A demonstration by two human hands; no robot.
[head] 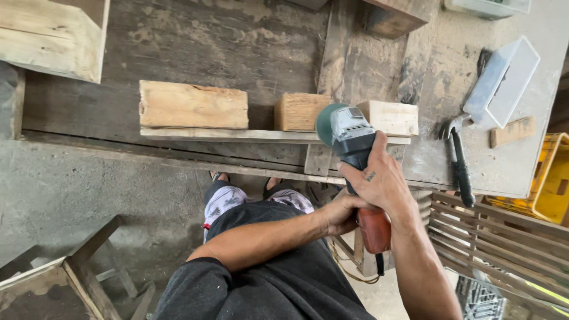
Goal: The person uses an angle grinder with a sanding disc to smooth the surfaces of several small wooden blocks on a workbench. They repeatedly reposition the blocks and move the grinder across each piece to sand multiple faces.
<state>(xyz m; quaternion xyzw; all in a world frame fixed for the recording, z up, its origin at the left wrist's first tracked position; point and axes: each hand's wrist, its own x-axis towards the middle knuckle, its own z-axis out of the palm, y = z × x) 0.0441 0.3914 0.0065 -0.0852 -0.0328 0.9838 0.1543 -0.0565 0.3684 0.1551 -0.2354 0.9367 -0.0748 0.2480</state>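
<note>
Grinder up in both hands, right out in front of the body! The right hand is wrapped over the dark middle of the body, fingers closed around it, and the grey head with the green disc pokes out just beyond the knuckles. The left hand comes in from below and across, curled onto the red rear handle, which sits just under the right wrist. A cord hangs down beneath that handle.

Beyond the right hand, the disc sits right at a thin plank lying along the table; whether it touches, can't tell. On that plank, three wood blocks: a long one well off past the left hand's side, a small one just beside the disc, a pale one just behind the grinder head. Out past the right hand, a hammer lies on the table, with a white tray beyond it and a yellow crate further out.
</note>
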